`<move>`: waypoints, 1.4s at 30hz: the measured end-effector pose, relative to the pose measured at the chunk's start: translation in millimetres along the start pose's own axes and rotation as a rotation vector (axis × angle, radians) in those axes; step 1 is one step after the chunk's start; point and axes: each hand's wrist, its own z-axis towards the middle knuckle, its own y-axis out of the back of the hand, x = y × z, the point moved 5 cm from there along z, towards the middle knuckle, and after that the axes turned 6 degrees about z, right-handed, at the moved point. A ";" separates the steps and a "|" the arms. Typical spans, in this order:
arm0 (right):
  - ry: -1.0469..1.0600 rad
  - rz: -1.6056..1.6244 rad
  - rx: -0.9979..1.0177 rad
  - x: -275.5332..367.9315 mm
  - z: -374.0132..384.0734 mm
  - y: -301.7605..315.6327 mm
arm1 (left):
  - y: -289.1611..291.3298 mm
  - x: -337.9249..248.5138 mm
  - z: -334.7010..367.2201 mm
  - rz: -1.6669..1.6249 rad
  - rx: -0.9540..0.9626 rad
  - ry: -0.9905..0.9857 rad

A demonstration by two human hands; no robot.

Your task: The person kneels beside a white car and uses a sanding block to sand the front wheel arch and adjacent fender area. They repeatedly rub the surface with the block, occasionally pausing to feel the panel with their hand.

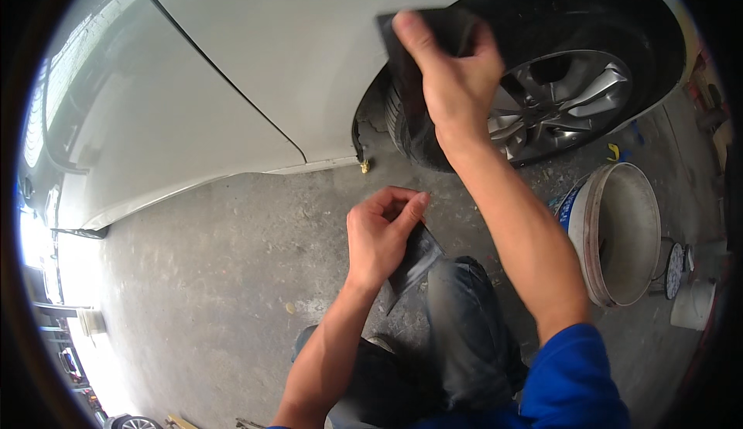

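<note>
My right hand (460,92) is raised to the pale car body panel (309,49) by the front of the wheel arch. Its fingers close on a black sheet that looks like sandpaper (396,51), blurred by motion; its thumb lies on top. Whether the sheet touches the panel I cannot tell. Lower down, my left hand (377,235) pinches a dark grey sheet, also like sandpaper (418,257), between thumb and fingers. Pale smears mark this sheet, which hangs beside my knee. The wheel (553,104), with silver spokes, is partly hidden behind my right hand and forearm.
A white bucket (596,235) with a dirty rim stands right of my right forearm, a smaller white container (693,305) beyond it. A door seam (224,73) runs down the car's side. My bent knee (460,290) is close below my left hand, over the concrete floor (209,259).
</note>
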 end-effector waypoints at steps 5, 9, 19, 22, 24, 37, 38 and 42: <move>0.056 0.107 -0.032 29.9 36.2 4.0 | 11.0 -0.7 -5.4 -0.094 -0.025 0.039; 0.060 -0.122 0.035 -5.8 1.0 7.9 | 11.6 -2.0 -7.3 -0.123 -0.014 0.049; 0.014 -0.212 0.063 2.7 4.2 4.8 | 18.4 -6.5 -14.0 -0.086 -0.021 0.065; 0.100 -0.006 -0.139 20.3 26.7 7.2 | 18.3 -15.3 -17.6 -0.102 -0.033 0.034; 0.093 0.012 -0.136 4.3 12.6 5.7 | 14.6 -10.5 -10.9 -0.105 -0.020 0.040; -0.386 -0.239 -0.028 -32.1 -66.6 50.4 | 32.4 -2.9 -1.2 -0.113 -0.152 -0.081; -0.451 -0.155 -0.014 -30.6 -69.7 58.5 | 29.7 -5.7 -1.8 -0.084 -0.136 -0.103; -0.545 -0.065 0.052 -6.9 -81.7 73.8 | 12.4 -12.8 -3.2 0.203 -0.047 -0.118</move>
